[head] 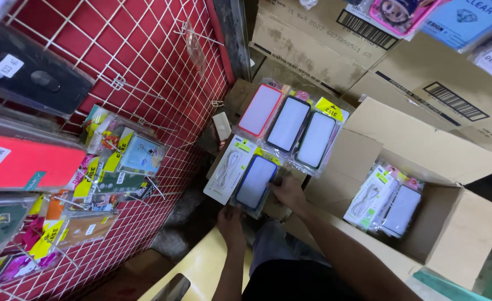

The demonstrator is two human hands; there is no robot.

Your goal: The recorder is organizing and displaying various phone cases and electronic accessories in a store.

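Head view: both hands, left hand (230, 218) and right hand (288, 191), are clamping a blue-rimmed phone case pack (255, 182), steadying it beside the cable pack (229, 169).

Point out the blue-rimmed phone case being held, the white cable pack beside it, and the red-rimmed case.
Blue-rimmed phone case (255, 181), head view, pale centre.
White cable pack (229, 169), head view, middle.
Red-rimmed case (260, 110), head view, centre.

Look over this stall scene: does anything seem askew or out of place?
Mildly. An empty clear sleeve dangles alone from a hook on the red wire grid. Both hands, left hand and right hand, hold a blue-rimmed phone case; nothing spilled.
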